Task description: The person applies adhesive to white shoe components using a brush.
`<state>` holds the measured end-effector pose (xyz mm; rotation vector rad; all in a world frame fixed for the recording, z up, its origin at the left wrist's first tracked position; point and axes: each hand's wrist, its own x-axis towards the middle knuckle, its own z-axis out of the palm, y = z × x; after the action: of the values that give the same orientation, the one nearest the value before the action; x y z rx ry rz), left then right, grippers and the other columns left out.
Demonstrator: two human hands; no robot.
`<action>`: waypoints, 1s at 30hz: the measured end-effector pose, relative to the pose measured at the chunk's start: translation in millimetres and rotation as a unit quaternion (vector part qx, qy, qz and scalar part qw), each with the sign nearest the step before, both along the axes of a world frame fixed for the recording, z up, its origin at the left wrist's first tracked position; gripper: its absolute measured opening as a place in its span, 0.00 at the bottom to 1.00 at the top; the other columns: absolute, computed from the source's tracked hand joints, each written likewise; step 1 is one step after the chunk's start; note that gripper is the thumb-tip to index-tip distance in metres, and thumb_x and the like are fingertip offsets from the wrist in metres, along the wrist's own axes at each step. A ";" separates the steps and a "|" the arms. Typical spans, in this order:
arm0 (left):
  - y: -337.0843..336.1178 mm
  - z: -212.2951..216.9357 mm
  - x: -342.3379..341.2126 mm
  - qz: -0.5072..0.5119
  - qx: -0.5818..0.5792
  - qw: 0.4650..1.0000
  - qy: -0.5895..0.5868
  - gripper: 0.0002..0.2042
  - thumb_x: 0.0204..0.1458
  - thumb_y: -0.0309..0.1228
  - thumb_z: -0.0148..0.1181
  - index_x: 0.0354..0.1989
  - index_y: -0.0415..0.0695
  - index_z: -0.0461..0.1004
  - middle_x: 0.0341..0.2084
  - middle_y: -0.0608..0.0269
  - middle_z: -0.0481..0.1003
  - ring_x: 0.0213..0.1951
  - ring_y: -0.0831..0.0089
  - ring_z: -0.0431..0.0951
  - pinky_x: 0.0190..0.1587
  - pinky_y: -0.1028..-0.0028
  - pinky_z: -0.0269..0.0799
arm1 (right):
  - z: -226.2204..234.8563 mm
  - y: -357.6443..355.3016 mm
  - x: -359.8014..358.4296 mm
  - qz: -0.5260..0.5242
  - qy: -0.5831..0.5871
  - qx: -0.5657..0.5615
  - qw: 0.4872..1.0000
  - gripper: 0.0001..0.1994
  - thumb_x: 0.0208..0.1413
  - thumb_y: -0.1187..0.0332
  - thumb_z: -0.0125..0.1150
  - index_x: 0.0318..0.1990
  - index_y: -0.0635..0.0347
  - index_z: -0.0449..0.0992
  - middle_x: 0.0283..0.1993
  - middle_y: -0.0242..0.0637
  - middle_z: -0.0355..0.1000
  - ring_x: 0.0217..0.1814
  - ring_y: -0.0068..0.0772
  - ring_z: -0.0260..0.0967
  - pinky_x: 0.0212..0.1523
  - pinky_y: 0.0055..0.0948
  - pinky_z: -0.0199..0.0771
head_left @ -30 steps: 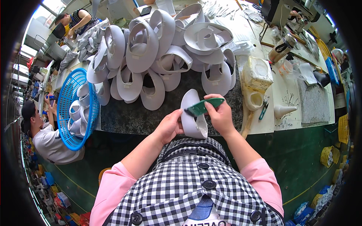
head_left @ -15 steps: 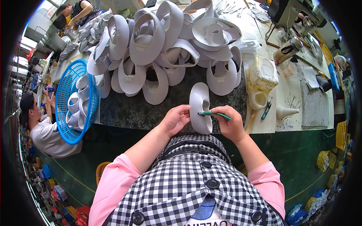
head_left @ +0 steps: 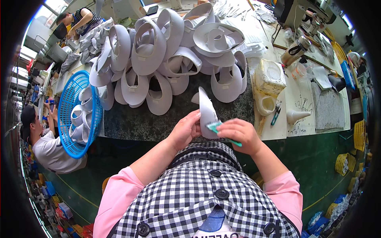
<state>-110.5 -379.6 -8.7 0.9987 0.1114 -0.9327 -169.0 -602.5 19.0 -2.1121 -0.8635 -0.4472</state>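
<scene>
My left hand (head_left: 185, 129) grips the edge of a white shoe upper (head_left: 207, 111), held tilted at the front edge of the dark work mat (head_left: 133, 125). In my right hand (head_left: 240, 135) is a green toothbrush-like brush (head_left: 214, 127); its head end lies against the right side of the upper, and the handle's tail shows below my fingers. The bristles cannot be made out. Beyond my hands rises a pile of similar white shoe uppers (head_left: 147, 47), several stacked over one another.
A blue basket (head_left: 75, 148) with several white pieces stands left. At right are a crusted white block container (head_left: 270, 75), a cup (head_left: 265, 105), a utility knife (head_left: 276, 116), a white funnel (head_left: 297, 116) and a flask (head_left: 295, 51). Co-workers (head_left: 55, 142) sit at left.
The upper has been turned more edge-on in my left hand. My right hand has rolled over with the brush, now knuckles up, and sits slightly lower. The whole view has shifted a little.
</scene>
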 end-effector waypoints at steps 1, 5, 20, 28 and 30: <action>-0.5 6.3 2.5 -0.017 -0.014 1.000 0.002 0.21 0.66 0.38 0.36 0.63 0.42 0.57 0.55 0.54 0.68 0.54 0.64 0.72 0.56 0.61 0.68 | 3.2 -4.6 -5.4 0.003 -0.003 -0.002 1.000 0.20 0.34 0.81 0.64 0.40 0.54 0.77 0.40 0.33 0.77 0.41 0.37 0.75 0.41 0.31 0.78; -2.9 20.5 2.1 -0.022 -0.047 0.999 0.004 0.22 0.66 0.41 0.36 0.63 0.43 0.59 0.53 0.56 0.69 0.53 0.67 0.73 0.55 0.62 0.70 | 13.1 -9.3 -8.9 0.009 0.056 0.038 0.998 0.19 0.35 0.83 0.61 0.39 0.55 0.76 0.40 0.35 0.77 0.41 0.38 0.76 0.41 0.32 0.77; -1.8 35.5 -7.2 -0.002 -0.074 0.997 -0.003 0.23 0.60 0.42 0.45 0.63 0.47 0.59 0.52 0.59 0.71 0.53 0.66 0.73 0.55 0.61 0.69 | 12.5 6.4 35.3 -0.176 0.090 0.327 0.924 0.09 0.54 0.83 0.57 0.41 0.62 0.75 0.38 0.39 0.76 0.40 0.30 0.74 0.42 0.26 0.73; 6.5 34.0 -6.0 0.036 -0.116 0.991 0.056 0.24 0.59 0.44 0.47 0.62 0.47 0.61 0.53 0.59 0.70 0.55 0.66 0.70 0.57 0.58 0.66 | 15.3 11.0 19.8 -0.047 0.007 0.155 0.987 0.18 0.39 0.86 0.61 0.40 0.57 0.77 0.40 0.36 0.77 0.40 0.38 0.75 0.41 0.30 0.74; 11.9 39.2 -0.7 0.042 -0.151 0.984 0.080 0.23 0.59 0.43 0.48 0.59 0.44 0.63 0.54 0.58 0.69 0.57 0.64 0.68 0.60 0.56 0.62 | 21.4 7.5 9.0 0.004 -0.035 0.034 0.999 0.16 0.38 0.80 0.64 0.39 0.55 0.77 0.41 0.33 0.77 0.41 0.36 0.75 0.41 0.31 0.76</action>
<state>-111.2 -367.8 30.5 0.6336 0.1410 -0.9190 -160.0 -595.0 40.4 -2.0413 -0.8832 -0.5420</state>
